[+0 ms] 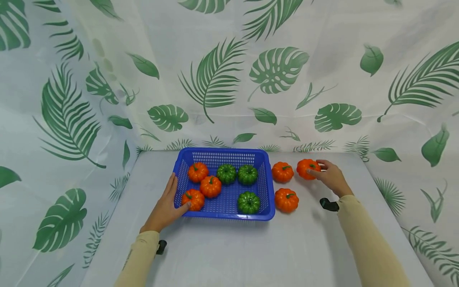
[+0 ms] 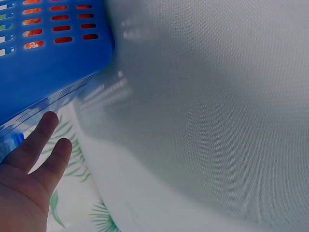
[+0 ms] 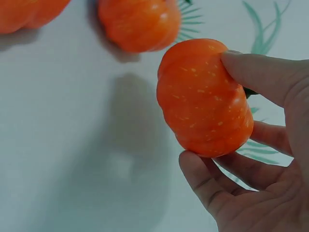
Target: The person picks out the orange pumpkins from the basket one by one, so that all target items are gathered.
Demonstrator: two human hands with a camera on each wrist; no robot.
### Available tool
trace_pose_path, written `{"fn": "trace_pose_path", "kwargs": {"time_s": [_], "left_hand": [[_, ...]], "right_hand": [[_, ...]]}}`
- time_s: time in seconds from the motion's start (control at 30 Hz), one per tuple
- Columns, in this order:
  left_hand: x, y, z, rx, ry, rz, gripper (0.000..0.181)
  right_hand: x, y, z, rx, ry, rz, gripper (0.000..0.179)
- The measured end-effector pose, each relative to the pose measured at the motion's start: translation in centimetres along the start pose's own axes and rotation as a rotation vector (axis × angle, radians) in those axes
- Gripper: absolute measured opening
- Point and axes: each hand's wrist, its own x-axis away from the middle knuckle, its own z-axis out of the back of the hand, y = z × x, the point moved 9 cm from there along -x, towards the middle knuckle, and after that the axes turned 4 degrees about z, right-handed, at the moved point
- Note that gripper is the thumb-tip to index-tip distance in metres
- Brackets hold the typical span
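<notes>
In the head view, my right hand (image 1: 333,177) pinches a small orange pumpkin (image 1: 308,169) between thumb and fingers. The right wrist view shows that pumpkin (image 3: 205,99) off the tabletop, its shadow falling apart from it. My left hand (image 1: 165,209) lies at the near left corner of a blue plastic basket (image 1: 229,216), fingers straight along its left side and thumb over the near rim. Two extended fingers (image 2: 58,159) show beside the basket wall (image 2: 53,72) in the left wrist view. Inside are three orange pumpkins (image 1: 210,186) and three green pumpkins (image 1: 249,202).
Two more orange pumpkins, a far one (image 1: 282,172) and a near one (image 1: 286,200), sit on the white table (image 1: 236,255) just right of the basket. A white curtain (image 1: 222,131) printed with green leaves hangs behind the table and along both sides.
</notes>
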Motion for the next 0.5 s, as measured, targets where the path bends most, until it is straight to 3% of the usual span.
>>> {"fn": "trace_pose_path", "kwargs": {"time_s": [0.5], "left_hand": [[0.0,-0.1,0.0,-0.004,0.006,0.002,0.108]], "right_hand": [[0.0,2.6,-1.9,0.001,-0.006,-0.047,0.098]]}}
